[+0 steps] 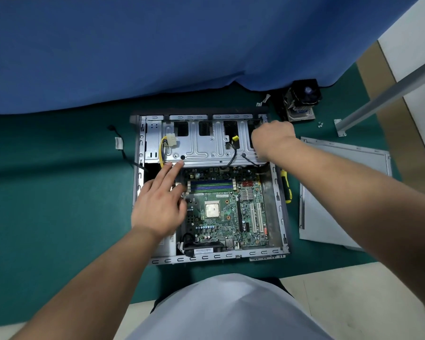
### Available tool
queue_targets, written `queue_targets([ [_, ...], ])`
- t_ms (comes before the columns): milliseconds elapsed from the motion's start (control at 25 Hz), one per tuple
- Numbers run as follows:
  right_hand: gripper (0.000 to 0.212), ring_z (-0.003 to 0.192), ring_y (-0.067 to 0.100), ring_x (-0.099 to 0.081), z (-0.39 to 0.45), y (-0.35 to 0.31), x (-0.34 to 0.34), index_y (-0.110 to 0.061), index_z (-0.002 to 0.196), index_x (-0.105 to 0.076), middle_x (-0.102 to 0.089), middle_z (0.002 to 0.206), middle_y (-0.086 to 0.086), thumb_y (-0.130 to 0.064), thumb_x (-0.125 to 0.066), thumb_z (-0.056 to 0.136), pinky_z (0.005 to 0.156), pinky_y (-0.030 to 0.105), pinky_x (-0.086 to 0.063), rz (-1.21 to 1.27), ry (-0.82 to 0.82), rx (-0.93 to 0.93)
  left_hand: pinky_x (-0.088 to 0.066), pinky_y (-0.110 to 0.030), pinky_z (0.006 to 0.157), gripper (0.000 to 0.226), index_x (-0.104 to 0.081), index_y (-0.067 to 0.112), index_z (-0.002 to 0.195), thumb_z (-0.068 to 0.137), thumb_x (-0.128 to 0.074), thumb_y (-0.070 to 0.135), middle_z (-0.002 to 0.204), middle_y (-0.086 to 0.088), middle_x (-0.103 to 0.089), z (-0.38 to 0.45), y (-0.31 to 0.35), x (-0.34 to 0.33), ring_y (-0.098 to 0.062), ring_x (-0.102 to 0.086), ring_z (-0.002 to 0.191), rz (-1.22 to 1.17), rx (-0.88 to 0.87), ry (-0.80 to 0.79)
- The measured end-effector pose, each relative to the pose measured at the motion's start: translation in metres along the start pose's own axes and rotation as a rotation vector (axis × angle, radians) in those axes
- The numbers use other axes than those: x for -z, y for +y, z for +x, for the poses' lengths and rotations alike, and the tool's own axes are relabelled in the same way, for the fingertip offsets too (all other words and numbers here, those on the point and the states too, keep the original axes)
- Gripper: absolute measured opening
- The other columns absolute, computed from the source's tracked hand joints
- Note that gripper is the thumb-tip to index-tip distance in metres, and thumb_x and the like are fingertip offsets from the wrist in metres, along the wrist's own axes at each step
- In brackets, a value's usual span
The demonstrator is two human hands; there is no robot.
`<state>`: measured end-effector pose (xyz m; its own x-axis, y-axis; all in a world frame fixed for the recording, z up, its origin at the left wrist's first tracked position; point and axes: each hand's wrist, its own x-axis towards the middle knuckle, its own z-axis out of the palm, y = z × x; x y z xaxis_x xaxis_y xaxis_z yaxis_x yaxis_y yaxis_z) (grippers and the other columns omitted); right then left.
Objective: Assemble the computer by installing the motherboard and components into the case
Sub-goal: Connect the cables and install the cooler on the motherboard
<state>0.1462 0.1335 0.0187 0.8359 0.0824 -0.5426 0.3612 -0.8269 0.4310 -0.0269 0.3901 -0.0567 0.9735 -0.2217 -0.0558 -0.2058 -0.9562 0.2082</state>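
Note:
An open grey computer case lies flat on a green mat. The green motherboard sits inside it, with a bare CPU at its centre and RAM slots above. A metal drive cage spans the far half of the case. My left hand hovers over the board's left side, fingers straight, fingertips touching the cage's near edge. My right hand is curled at the cage's far right end; what it holds is hidden.
A CPU cooler with fan stands beyond the case at the right. The grey side panel lies to the right, a yellow-handled screwdriver between it and the case. Loose screws lie by a metal leg. Yellow cables cross the cage.

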Motion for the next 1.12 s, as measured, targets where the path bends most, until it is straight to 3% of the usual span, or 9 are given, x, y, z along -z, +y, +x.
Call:
queue_targets([
  [120,0.002,0.087,0.030,-0.055,0.004,0.009,0.006,-0.016,0.090,-0.056,-0.059,0.098,0.003,-0.018,-0.055,0.090,0.070,0.037,-0.045,0.118,-0.040,0.024,-0.040,-0.047,0.108,0.042,-0.071,0.024,0.096,0.088,-0.035,0.043,0.171,0.007,-0.015,0.001,0.000,0.000,-0.016,-0.015,0.157,-0.001,0.003,-0.009],
  [240,0.016,0.089,0.030,-0.057,0.006,0.015,0.009,-0.017,0.102,-0.061,-0.057,0.092,0.001,-0.028,-0.054,0.094,0.070,0.037,-0.045,0.199,-0.073,0.037,-0.040,-0.047,0.108,0.044,-0.072,0.024,0.098,0.088,-0.034,0.044,0.171,0.006,-0.015,0.001,0.000,0.001,-0.017,-0.015,0.157,0.003,0.001,-0.015],
  [480,0.020,0.089,0.029,-0.057,0.006,0.016,0.006,-0.019,0.098,-0.059,-0.056,0.093,0.000,-0.037,-0.052,0.095,0.071,0.037,-0.045,0.240,-0.063,0.038,-0.041,-0.047,0.107,0.043,-0.073,0.023,0.096,0.087,-0.036,0.043,0.170,0.005,-0.018,0.001,0.001,0.002,-0.018,-0.017,0.156,-0.004,-0.002,-0.013],
  [680,0.040,0.079,0.025,-0.056,0.001,0.002,-0.006,-0.016,0.077,-0.053,-0.057,0.085,-0.001,-0.050,-0.050,0.097,0.063,0.031,-0.041,0.423,-0.060,0.003,-0.042,-0.047,0.106,0.040,-0.071,0.024,0.094,0.087,-0.037,0.042,0.170,0.005,-0.018,0.001,0.001,0.003,-0.018,-0.018,0.156,0.001,-0.003,-0.015],
  [840,0.038,0.071,0.021,-0.054,-0.010,0.003,-0.014,-0.015,0.074,-0.053,-0.055,0.082,0.001,-0.048,-0.059,0.091,0.060,0.030,-0.040,0.602,-0.022,-0.065,-0.042,-0.046,0.106,0.039,-0.071,0.025,0.091,0.087,-0.037,0.041,0.170,0.005,-0.019,0.001,0.001,0.003,-0.018,-0.020,0.156,-0.001,-0.005,0.001],
  [960,0.030,0.073,0.027,-0.056,-0.024,0.005,-0.030,-0.015,0.071,-0.050,-0.056,0.080,0.003,-0.039,-0.060,0.086,0.061,0.030,-0.043,0.719,0.051,-0.181,-0.041,-0.046,0.107,0.035,-0.070,0.026,0.090,0.087,-0.038,0.042,0.170,0.006,-0.018,0.001,0.002,0.003,-0.018,-0.019,0.156,0.012,-0.005,0.005],
  [1120,0.028,0.069,0.028,-0.055,-0.040,0.005,-0.052,-0.017,0.063,-0.045,-0.056,0.070,0.005,-0.029,-0.058,0.085,0.061,0.032,-0.044,1.073,0.152,-0.247,-0.042,-0.047,0.107,0.031,-0.066,0.028,0.085,0.087,-0.039,0.042,0.170,0.007,-0.019,0.001,0.001,0.001,-0.017,-0.017,0.156,0.010,-0.002,0.022],
])
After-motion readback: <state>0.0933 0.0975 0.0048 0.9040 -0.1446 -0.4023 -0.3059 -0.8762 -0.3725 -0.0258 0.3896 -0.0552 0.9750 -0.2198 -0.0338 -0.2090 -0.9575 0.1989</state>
